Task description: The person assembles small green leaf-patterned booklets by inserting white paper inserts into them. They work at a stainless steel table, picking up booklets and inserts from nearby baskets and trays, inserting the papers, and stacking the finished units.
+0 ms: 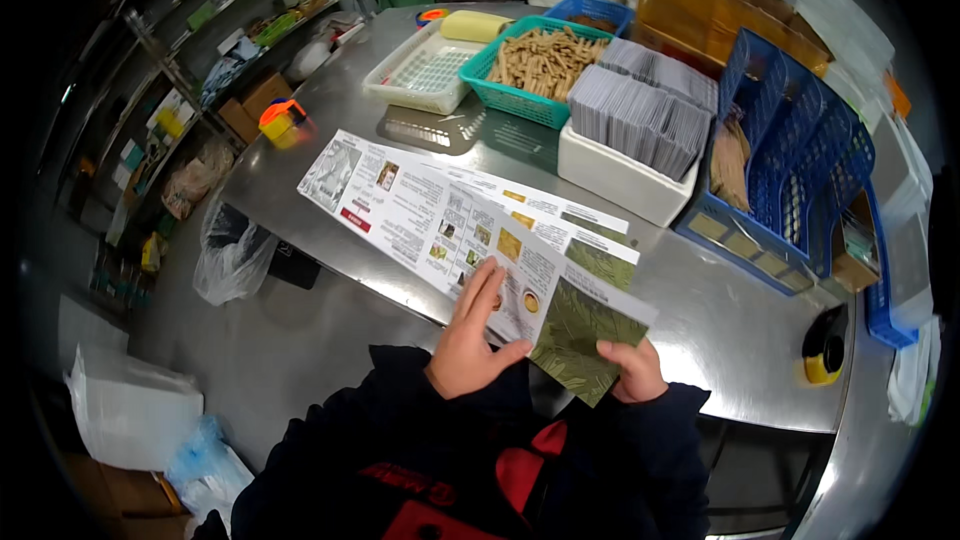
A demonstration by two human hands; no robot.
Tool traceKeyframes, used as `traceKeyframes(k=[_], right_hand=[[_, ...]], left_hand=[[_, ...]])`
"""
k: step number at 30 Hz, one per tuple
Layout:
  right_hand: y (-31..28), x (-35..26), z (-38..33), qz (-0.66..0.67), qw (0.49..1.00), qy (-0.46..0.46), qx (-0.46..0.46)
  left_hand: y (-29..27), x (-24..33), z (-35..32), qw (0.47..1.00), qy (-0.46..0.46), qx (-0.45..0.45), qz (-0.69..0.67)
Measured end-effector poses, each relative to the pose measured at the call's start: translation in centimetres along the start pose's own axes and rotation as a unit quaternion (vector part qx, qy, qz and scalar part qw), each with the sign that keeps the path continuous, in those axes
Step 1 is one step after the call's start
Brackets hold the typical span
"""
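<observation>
Long printed leaflets lie fanned on the metal table in front of me. The nearest leaflet point(590, 325) has small pictures, text and a dark green leaf-patterned end panel, and it reaches past the table's front edge. My right hand point(635, 370) pinches that green end, thumb on top and fingers hidden beneath. Resting on the same leaflet's middle, my left hand point(475, 335) has its fingers stretched out together and its thumb apart. Behind it, another leaflet point(385, 180) with a grey picture and a red block at its left end overlaps more sheets.
Across the table point(740, 340) stand a white box point(620, 175) of folded papers, a green basket point(478, 82) of small tan pieces, a white tray point(400, 90) and blue file racks point(755, 235). Tape dispensers sit at left point(282, 118) and right point(823, 345). Shelves point(160, 60) line the left.
</observation>
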State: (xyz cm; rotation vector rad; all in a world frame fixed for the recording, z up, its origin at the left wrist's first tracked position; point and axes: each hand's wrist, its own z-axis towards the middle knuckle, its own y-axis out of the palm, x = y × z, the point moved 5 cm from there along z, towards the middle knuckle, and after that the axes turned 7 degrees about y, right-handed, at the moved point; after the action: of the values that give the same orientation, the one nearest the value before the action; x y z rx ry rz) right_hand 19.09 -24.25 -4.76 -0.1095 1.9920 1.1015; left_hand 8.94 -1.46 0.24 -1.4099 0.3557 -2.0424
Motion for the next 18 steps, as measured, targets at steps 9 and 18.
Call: traceKeyframes(k=[9, 18], right_hand=[[0.8, 1.2, 0.9, 0.104, 0.991, 0.032, -0.074], [2.0, 2.9, 2.6, 0.187, 0.972, 0.057, -0.129]], left_hand=[[0.0, 2.4, 0.7, 0.989, 0.013, 0.067, 0.129], [1.1, 1.7, 0.0, 0.985, -0.060, 0.025, -0.159]])
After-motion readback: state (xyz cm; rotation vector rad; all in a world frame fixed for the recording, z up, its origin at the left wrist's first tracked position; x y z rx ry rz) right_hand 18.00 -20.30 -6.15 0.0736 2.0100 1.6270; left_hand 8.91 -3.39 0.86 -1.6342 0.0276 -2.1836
